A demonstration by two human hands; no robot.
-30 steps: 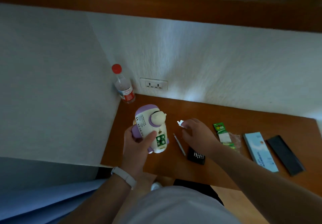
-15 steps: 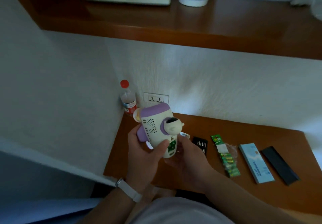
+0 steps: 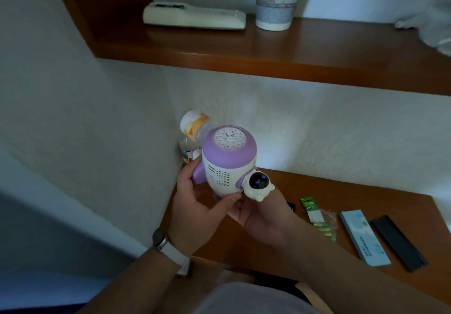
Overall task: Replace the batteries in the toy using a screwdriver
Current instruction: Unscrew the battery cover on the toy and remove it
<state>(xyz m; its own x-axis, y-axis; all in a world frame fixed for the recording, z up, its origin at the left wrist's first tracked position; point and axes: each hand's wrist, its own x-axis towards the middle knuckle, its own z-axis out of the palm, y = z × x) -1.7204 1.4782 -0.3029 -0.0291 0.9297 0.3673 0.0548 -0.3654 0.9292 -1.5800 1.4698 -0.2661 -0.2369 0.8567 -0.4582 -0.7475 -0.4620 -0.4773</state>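
The purple and white toy (image 3: 225,160) is held up in the air above the wooden desk (image 3: 366,191), with its patterned top facing me and a small astronaut figure sticking out on its right side. My left hand (image 3: 195,206) grips its left side and bottom. My right hand (image 3: 261,211) cups it from below on the right. A green pack of batteries (image 3: 317,218) lies on the desk to the right. A black bit holder (image 3: 291,207) peeks out behind my right hand. The screwdriver is hidden.
A bottle (image 3: 189,152) stands in the desk's back corner, mostly behind the toy. A light blue box (image 3: 363,236) and a black strip (image 3: 397,243) lie at the right. A wooden shelf (image 3: 268,55) overhead carries a white remote (image 3: 192,17) and a cup (image 3: 275,1).
The toy went from standing on the desk to being lifted high and tilted in both hands. My right hand left the desk and came under the toy. The camera tilted upward.
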